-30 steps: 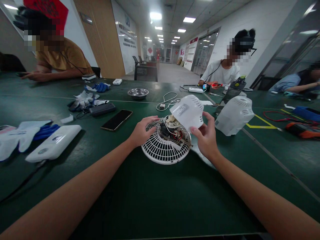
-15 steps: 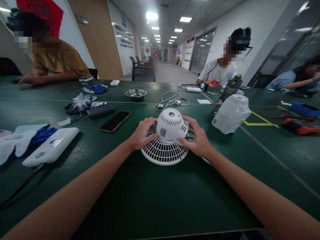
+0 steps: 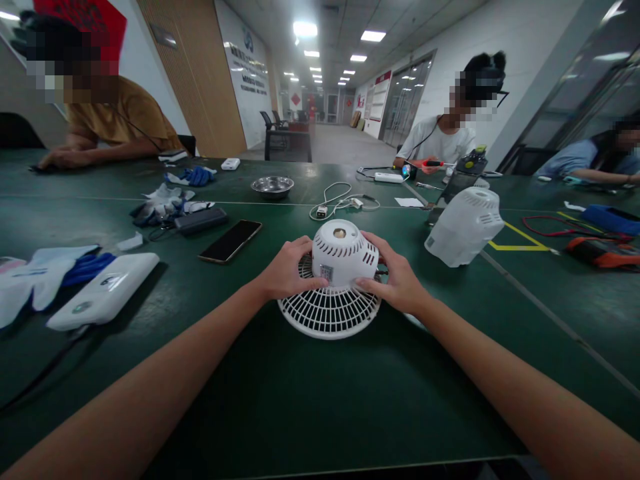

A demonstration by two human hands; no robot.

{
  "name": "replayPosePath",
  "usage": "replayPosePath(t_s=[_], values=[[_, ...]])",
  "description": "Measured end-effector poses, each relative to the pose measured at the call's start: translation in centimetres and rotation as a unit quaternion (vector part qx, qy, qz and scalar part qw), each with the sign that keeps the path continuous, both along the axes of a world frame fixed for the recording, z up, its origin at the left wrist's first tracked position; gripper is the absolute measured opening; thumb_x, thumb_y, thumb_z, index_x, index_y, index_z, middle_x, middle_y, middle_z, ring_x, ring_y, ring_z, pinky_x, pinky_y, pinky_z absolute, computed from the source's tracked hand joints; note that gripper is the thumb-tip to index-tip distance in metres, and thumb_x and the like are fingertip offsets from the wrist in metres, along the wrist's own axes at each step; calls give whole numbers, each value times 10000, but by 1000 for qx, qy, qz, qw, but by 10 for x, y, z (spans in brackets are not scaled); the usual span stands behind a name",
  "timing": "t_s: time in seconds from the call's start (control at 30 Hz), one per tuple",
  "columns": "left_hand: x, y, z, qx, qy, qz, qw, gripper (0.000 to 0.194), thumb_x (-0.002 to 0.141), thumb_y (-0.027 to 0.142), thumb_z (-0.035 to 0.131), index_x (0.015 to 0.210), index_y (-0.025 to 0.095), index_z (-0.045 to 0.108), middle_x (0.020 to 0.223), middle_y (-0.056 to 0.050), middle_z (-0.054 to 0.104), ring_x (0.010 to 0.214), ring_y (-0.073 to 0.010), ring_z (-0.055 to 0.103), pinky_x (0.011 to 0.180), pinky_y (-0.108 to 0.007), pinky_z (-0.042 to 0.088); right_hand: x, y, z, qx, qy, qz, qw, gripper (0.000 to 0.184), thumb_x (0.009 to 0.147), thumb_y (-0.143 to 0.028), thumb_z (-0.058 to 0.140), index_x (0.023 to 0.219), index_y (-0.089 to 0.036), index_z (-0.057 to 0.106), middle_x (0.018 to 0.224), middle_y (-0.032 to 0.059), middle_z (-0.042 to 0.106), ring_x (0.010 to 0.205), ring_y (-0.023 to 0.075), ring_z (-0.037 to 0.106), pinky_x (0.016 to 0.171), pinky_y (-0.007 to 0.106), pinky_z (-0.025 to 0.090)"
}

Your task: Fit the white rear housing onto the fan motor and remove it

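Observation:
A white fan head lies face down in front of me, its slotted rear motor housing [image 3: 345,257] pointing up and its round, spoked grille [image 3: 330,317] resting low at the table. A round hole and a small printed label show on the housing. My left hand [image 3: 290,270] grips its left side, with the thumb across the front below the label. On the right, my right hand [image 3: 393,273] is closed round the other side, thumb pressed to the front. The fingertips of both hands are partly hidden behind the housing.
On the green table [image 3: 300,400] a phone [image 3: 231,241], a metal bowl [image 3: 273,187] and a white cable [image 3: 333,200] lie around the fan. A white plastic housing [image 3: 465,230] stands right; a white power bank [image 3: 105,290] and gloves [image 3: 45,277] lie left. Several people sit across the table.
The fan head has come slightly nearer to me, and its housing has tilted a little. My left thumb has slid further across the housing's front.

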State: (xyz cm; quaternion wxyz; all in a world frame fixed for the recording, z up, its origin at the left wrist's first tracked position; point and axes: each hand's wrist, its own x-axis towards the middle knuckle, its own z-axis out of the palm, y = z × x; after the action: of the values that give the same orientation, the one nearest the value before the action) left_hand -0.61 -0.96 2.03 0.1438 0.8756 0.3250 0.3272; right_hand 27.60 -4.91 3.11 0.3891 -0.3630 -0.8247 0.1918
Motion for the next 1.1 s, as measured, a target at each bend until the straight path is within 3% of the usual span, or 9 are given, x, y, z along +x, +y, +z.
replayPosePath(t_s=[0.3,0.57,0.8,1.1], values=[[-2,0,0,-14,-20,-29,999,612,761,596,762,1205,194,635,1178,-126,657,1014,-287,626,831,-462,531,7,-1,6,2,-1,24,1000,839,796,-456,801,1525,-324,405,1445,100,580,1209,355,619,979,613,551],[-3,2,-2,-1,-14,-50,999,584,785,616,724,1181,190,667,1181,-135,649,1083,-323,603,912,-537,501,0,-5,5,-7,-16,3,1000,850,815,-470,772,1543,-304,367,1466,117,561,1241,358,609,984,601,559],[-2,3,-2,11,18,-37,999,609,782,644,712,1202,204,678,1198,-137,644,1143,-350,580,964,-573,463,3,0,7,-60,2,49,997,880,780,-427,808,1535,-284,378,1449,109,581,1201,343,643,1008,580,560],[1,-3,9,-8,70,-29,997,585,837,664,656,1190,198,678,1135,-116,604,1017,-301,577,875,-503,473,9,2,5,-131,26,52,990,920,752,-392,845,1538,-310,374,1462,112,575,1293,376,585,1058,650,504]])
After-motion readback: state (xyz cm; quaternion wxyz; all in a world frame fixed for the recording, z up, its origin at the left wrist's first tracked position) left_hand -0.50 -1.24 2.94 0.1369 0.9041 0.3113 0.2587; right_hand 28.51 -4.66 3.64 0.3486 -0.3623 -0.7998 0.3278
